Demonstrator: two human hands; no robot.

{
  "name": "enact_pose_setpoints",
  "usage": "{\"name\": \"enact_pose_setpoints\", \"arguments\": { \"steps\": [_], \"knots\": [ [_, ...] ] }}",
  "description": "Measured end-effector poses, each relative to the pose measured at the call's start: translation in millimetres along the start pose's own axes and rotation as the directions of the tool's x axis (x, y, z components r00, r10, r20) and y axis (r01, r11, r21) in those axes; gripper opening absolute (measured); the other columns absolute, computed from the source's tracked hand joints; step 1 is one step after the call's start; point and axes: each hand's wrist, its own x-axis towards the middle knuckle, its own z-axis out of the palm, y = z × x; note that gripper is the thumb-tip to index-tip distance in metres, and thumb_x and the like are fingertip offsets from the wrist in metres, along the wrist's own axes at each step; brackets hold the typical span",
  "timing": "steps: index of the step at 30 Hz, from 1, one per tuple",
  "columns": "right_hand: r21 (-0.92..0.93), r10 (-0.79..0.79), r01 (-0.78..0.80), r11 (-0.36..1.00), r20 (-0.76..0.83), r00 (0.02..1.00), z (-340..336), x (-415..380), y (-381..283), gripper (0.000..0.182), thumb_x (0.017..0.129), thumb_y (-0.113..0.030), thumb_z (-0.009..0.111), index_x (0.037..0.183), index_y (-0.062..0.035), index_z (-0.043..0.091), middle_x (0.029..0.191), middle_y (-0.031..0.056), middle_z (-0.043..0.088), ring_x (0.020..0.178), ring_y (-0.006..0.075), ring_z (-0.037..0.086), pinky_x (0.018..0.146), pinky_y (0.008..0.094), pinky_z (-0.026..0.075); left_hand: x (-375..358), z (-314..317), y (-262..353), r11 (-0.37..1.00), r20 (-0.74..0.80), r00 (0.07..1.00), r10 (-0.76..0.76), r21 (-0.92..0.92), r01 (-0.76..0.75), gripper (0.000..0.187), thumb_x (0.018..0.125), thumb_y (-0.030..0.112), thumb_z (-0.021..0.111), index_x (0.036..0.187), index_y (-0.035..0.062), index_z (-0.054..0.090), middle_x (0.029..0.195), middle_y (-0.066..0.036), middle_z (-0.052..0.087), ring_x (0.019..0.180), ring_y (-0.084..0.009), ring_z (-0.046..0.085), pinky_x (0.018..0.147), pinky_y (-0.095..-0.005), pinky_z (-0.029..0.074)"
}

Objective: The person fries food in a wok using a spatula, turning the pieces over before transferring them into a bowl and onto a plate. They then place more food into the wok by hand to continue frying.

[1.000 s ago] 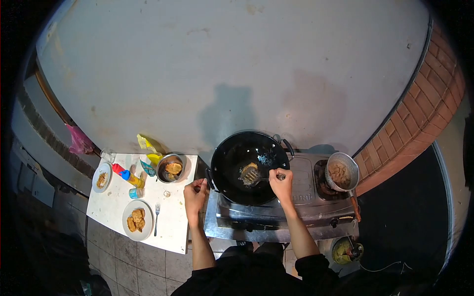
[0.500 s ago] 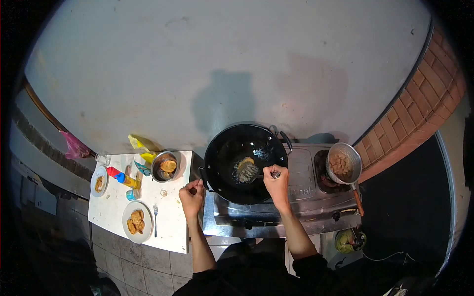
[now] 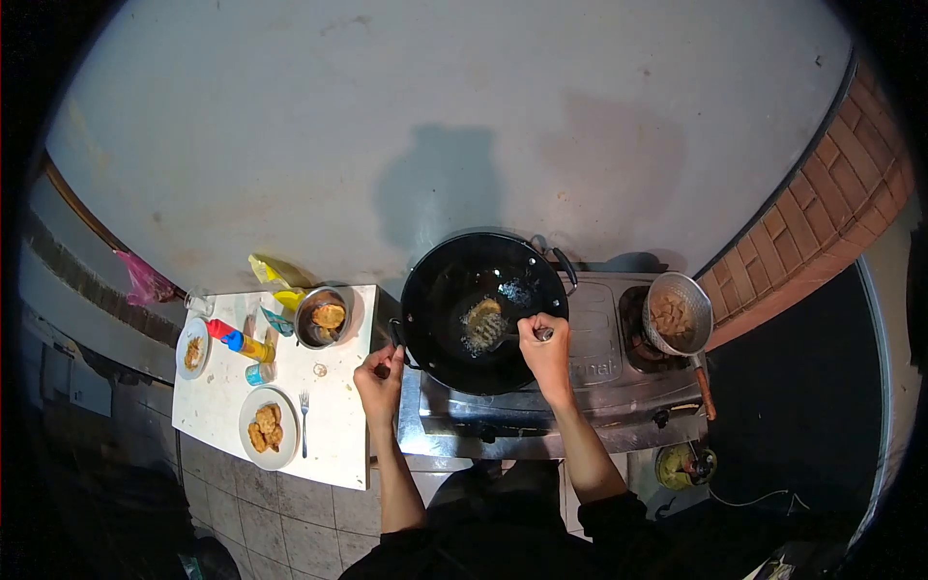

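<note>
A large black wok [image 3: 440,290] stands on the stove's left burner with oil shining inside. My right hand [image 3: 546,358] is closed round the handle of a spatula [image 3: 505,338], whose head reaches into the bubbling oil near the wok's middle. Beside the spatula head lies a golden-brown piece of frying food [image 3: 485,311]; bubbles partly hide both. At the wok's left side, my left hand [image 3: 380,382] is closed, thumb and fingers pinched at the wok's looped handle [image 3: 397,333]. How firmly it grips the handle cannot be made out.
On the white table [image 3: 338,425] are a plate of fried pieces [image 3: 266,427], a fork [image 3: 304,422], a metal pot [image 3: 322,317], sauce bottles [image 3: 242,340] and a smaller plate [image 3: 192,348]. A long-handled pan of pale pieces [image 3: 674,314] sits on the right burner [image 3: 635,338].
The view has shifted slightly. The spatula stays in the oil with only a small movement of my right hand. My left hand remains beside the wok's handle.
</note>
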Motion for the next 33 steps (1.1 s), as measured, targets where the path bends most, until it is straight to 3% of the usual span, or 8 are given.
{"name": "enact_pose_setpoints", "arguments": {
  "steps": [9, 12, 22, 24, 33],
  "knots": [
    [0.004, -0.019, 0.019, 1.000, 0.004, 1.000, 2, 2, 5, 0.017, 0.075, -0.004, 0.060, 0.061, 0.0050, 0.055, 0.051, 0.0132, 0.054, 0.044, 0.0141, 0.050, 0.047, 0.0314, 0.038, -2, 1, -4, 1.000, -0.011, 1.000, 0.011, -0.023, -0.011, 0.022, 0.082, 0.013, 0.069, 0.091, -0.0073, 0.066, 0.062, 0.003, 0.050, 0.055, -0.0034, 0.040, 0.050, -0.0187, 0.033],
    [0.019, -0.021, 0.021, 1.000, 0.001, 1.000, 2, 2, 5, 0.018, 0.074, -0.004, 0.060, 0.061, 0.0053, 0.055, 0.051, 0.0132, 0.053, 0.044, 0.0132, 0.049, 0.047, 0.0313, 0.037, -4, 1, 4, 0.997, -0.023, 0.998, 0.062, 0.052, -0.061, 0.020, 0.082, 0.012, 0.068, 0.091, -0.0066, 0.067, 0.063, 0.003, 0.050, 0.055, -0.0036, 0.040, 0.050, -0.0189, 0.034],
    [0.013, -0.030, 0.030, 0.999, -0.005, 1.000, 1, 2, -2, 0.019, 0.074, -0.003, 0.059, 0.059, 0.0058, 0.051, 0.049, 0.0123, 0.049, 0.045, 0.0099, 0.046, 0.046, 0.0312, 0.035, -4, 2, 7, 0.997, -0.032, 0.998, 0.061, 0.038, -0.060, 0.019, 0.082, 0.011, 0.068, 0.091, -0.0062, 0.067, 0.064, 0.002, 0.050, 0.056, -0.0039, 0.040, 0.051, -0.0197, 0.034],
    [0.014, -0.030, 0.030, 0.999, 0.000, 1.000, 3, 3, 1, 0.020, 0.074, -0.003, 0.059, 0.058, 0.0057, 0.051, 0.049, 0.0121, 0.049, 0.045, 0.0099, 0.046, 0.046, 0.0312, 0.035, -4, 0, 10, 0.998, -0.006, 1.000, -0.008, 0.066, 0.008, 0.028, 0.082, 0.015, 0.067, 0.095, -0.0091, 0.066, 0.066, -0.008, 0.060, 0.064, -0.0130, 0.053, 0.066, -0.0273, 0.043],
    [0.021, -0.034, 0.034, 0.999, 0.009, 0.999, 2, 9, -7, 0.020, 0.074, -0.003, 0.059, 0.058, 0.0059, 0.051, 0.048, 0.0109, 0.049, 0.046, 0.0087, 0.046, 0.046, 0.0301, 0.035, -5, 1, 12, 0.997, -0.018, 1.000, -0.018, 0.069, 0.019, 0.026, 0.082, 0.015, 0.067, 0.092, -0.0088, 0.066, 0.065, -0.007, 0.059, 0.062, -0.0121, 0.051, 0.062, -0.0275, 0.042]
  ]
}}
